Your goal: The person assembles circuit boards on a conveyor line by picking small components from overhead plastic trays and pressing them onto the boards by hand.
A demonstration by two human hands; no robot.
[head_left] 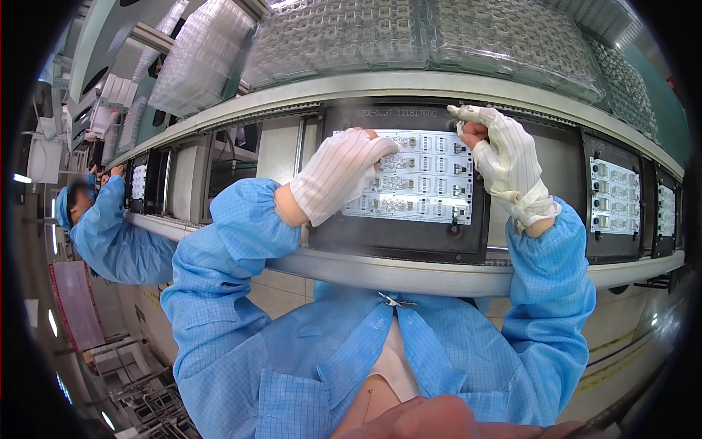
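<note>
Covering the left part of a white rectangular circuit-board panel (pixel 428 179), the left hand (pixel 342 172), in a striped white fabric glove (pixel 322 189), is seen curled in the head view; whether anything is grasped cannot be told. The similarly gloved right hand (pixel 508 159) is held bent at the panel's upper right corner, its grip likewise unclear. The panel is seated on a flat black carrier plate (pixel 402 238).

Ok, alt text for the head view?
The white-gloved left hand covers part of a white rectangular circuit panel on a black plate; the white-gloved right hand is by the panel's upper right corner; clear plastic trays stand beyond.
</note>
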